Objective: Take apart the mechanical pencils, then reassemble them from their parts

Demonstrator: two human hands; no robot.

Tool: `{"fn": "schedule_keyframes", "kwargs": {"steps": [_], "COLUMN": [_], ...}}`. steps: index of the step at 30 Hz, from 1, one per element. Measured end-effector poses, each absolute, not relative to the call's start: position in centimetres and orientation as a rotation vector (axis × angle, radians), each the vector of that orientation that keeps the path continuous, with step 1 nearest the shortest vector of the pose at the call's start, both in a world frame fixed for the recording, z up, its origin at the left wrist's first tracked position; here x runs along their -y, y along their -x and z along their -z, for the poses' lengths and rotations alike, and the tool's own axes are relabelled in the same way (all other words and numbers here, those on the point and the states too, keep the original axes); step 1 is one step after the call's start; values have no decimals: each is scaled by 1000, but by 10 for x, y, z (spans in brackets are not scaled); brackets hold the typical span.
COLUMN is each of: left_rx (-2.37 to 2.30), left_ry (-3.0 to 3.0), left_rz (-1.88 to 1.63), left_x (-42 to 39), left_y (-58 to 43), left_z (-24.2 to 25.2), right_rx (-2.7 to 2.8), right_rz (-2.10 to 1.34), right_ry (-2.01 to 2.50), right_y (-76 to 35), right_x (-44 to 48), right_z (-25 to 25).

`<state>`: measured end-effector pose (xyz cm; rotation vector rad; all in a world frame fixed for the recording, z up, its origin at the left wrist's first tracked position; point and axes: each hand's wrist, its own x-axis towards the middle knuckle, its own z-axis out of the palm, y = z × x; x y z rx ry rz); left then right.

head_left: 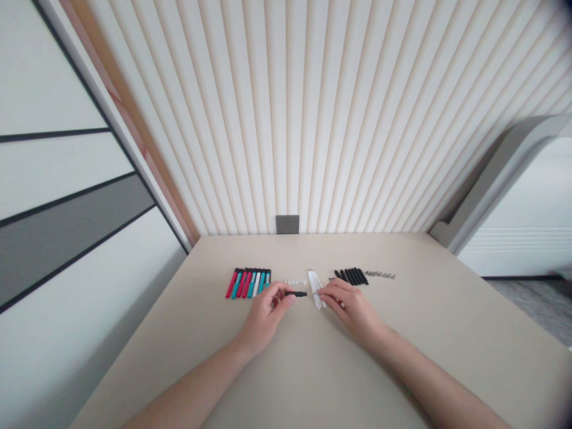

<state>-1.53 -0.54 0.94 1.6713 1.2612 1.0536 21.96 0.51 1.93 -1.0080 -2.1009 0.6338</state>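
Note:
My left hand point(264, 311) is closed in a pinch around a short black pen part point(298, 294), which points to the right with a narrower tip. Across from it, my right hand point(353, 305) has thumb and fingertips pressed together at the edge of a bundle of thin white pen refills point(313, 281). A small thing may be between those fingertips, too small to make out. Several small white pieces point(295, 281) lie behind the black part. Just beyond my right hand is a row of black pen parts point(354, 276).
Red, teal and white pen barrels with black ends point(247, 284) lie side by side left of my hands. Small grey pieces, spring-like point(381, 274), form a line at the right. A dark wall socket point(287, 224) sits behind the beige table point(277, 381).

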Motion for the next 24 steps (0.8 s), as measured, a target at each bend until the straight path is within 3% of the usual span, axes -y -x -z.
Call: {"fn": "schedule_keyframes", "kwargs": {"steps": [24], "left_rx": [-1271], "left_ry": [-1744], "left_rz": [-929], "left_x": [10], "left_y": [11], "left_z": [-15], "right_rx": [2223], "right_rz": [-624], "right_ry": [983], "right_y": [-215], "right_x": [1], "right_z": [-23]}}
